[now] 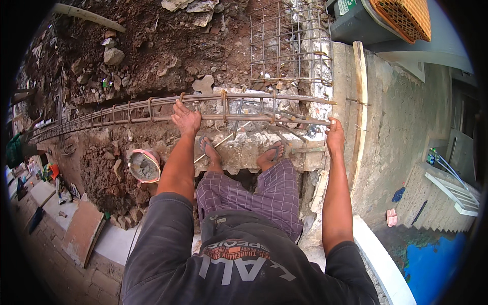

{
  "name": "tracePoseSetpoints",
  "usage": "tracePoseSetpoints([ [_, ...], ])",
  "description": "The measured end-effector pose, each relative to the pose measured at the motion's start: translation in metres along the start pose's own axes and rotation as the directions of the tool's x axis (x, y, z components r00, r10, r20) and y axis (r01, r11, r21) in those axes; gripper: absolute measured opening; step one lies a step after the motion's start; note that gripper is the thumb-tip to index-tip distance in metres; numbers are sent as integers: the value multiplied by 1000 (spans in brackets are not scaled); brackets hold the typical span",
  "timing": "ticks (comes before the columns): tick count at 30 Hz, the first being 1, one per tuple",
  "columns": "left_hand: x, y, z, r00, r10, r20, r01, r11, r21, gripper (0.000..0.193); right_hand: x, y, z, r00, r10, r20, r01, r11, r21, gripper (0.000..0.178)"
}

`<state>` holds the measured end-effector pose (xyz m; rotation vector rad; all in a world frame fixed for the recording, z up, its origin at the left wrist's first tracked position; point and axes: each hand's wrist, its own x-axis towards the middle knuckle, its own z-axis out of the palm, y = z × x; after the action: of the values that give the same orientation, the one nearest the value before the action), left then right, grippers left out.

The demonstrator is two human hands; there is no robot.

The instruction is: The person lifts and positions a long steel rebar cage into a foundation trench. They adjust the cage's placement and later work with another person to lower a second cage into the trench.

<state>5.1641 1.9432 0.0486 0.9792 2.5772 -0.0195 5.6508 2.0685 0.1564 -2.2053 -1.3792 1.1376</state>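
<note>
Rubbly soil (147,30) lay at 11 o'clock; left hand (186,120) touched rebar cage (224,105) at 10, grip unclear; right hand (335,136) grasped its end at 3.

Over on the right, pink slippers (391,217) sit near a bright blue patch (437,264), a dark blue item (398,194) beside them! Top right, an orange woven piece (406,18); left of centre, a bucket (157,161) holds grey material!
</note>
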Motion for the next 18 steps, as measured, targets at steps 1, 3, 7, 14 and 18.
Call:
tracePoseSetpoints([
  [1, -1, 1, -2, 999, -4, 38, 5, 1000, -23, 95, -3, -1, 1, 994, -77, -78, 66, 989, -132, 38],
  [3, 1, 3, -9, 988, 30, 152, -17, 996, -88, 101, -10, -12, 2, 958, -192, -212, 112, 933, -342, 40],
  [7, -6, -29, -33, 965, 216, 146, -122, 867, -483, 104, -47, -55, 7, 932, -295, -210, 158, 852, -499, 54],
  [14, -154, -235, -17, 884, 130, 449, 325, 519, -791, 71, -151, -139, 111, 739, -652, 170, 611, 540, -579, 61],
  [18, -302, -389, 6, 699, -370, 612, 714, 410, -567, 57, -180, -192, 173, 685, -647, 336, 697, 445, -563, 62],
])
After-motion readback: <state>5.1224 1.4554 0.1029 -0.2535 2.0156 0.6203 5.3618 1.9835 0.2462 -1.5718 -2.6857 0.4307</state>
